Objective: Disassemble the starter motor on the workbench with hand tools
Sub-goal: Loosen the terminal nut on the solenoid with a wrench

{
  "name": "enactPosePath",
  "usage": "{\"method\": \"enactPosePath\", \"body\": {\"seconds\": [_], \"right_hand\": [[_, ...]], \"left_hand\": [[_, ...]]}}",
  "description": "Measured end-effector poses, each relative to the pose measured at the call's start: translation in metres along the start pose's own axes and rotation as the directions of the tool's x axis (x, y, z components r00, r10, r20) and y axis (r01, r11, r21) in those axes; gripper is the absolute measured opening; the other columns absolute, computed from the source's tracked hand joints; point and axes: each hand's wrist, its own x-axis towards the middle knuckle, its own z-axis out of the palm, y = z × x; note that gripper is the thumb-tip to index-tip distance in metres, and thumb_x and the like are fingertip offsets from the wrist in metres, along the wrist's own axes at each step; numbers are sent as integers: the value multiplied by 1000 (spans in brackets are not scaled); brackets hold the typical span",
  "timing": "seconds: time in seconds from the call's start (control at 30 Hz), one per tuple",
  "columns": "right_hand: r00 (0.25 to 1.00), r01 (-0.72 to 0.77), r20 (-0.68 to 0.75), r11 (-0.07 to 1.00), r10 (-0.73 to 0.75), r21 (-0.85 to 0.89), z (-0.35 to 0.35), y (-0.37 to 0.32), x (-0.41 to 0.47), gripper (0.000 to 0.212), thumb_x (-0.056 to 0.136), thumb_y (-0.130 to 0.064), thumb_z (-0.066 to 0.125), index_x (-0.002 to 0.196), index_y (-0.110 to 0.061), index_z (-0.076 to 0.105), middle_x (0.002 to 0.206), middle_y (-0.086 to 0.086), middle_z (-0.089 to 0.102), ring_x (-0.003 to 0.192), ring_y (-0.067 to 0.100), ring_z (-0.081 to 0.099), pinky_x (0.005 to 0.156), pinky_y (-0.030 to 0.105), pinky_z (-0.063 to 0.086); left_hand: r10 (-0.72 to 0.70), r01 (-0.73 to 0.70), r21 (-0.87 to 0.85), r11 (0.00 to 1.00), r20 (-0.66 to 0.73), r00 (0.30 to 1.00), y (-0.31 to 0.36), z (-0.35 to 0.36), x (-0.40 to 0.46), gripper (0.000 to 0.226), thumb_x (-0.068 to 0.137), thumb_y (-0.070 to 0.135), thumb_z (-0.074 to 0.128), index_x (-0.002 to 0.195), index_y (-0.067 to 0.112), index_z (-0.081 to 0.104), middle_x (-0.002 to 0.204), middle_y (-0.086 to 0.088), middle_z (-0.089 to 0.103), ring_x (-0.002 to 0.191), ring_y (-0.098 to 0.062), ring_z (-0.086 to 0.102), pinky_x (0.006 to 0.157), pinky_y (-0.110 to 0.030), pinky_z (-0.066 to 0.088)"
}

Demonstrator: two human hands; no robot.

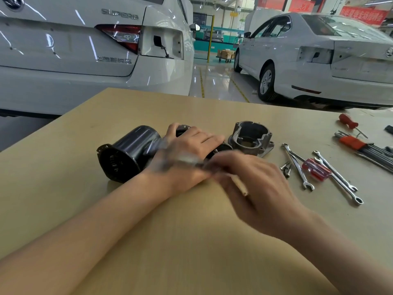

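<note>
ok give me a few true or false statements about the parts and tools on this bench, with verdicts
1. The black cylindrical motor housing lies on its side on the tan workbench. True.
2. The grey cast-metal end housing is held in the right hand. False: it sits on the bench, beyond that hand, untouched.
3. The left hand rests on a dark motor part next to the black housing. True.
4. The silver combination wrenches lie left of the black housing. False: they lie on the right side of the bench.
5. Two red-handled screwdrivers lie on the bench, one among the wrenches and one farther back. True.
</note>
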Motion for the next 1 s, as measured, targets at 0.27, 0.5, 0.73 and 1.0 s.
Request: {"method": "enactPosePath", "body": {"seconds": [0.27,0.5,0.73,1.0], "right_hand": [[327,-402,73,68,942,913,-3,16,5,20,104,-16,38,89,-8,49,59,2,61,40,11,38,43,24,38],[278,-292,77,8,958,956,2,20,4,18,103,-17,41,91,-8,51,62,6,67,41,13,51,47,25,50],[285,-284,74,11,956,959,2,18,3,17,103,-18,42,95,-8,53,66,5,69,43,14,56,50,26,53],[522,-432,-85,349,849,832,-2,18,12,18,102,-15,42,87,-14,52,69,2,66,49,17,51,53,26,47]], "left_hand": [[23,-24,-15,1000,-51,998,-2,3,-2,69,75,64,55,127,19,59,117,3,66,113,-20,59,97,-50,34],[26,-28,-22,999,-81,996,-1,3,-1,69,74,64,50,125,19,60,117,3,67,112,-20,60,97,-50,35],[21,-23,-26,999,-66,998,-2,4,-1,72,74,68,46,128,22,57,120,5,65,115,-18,57,100,-48,31],[26,-29,-41,999,-65,998,-2,4,-2,70,75,65,50,128,20,58,122,4,65,116,-20,57,101,-51,32]]}}
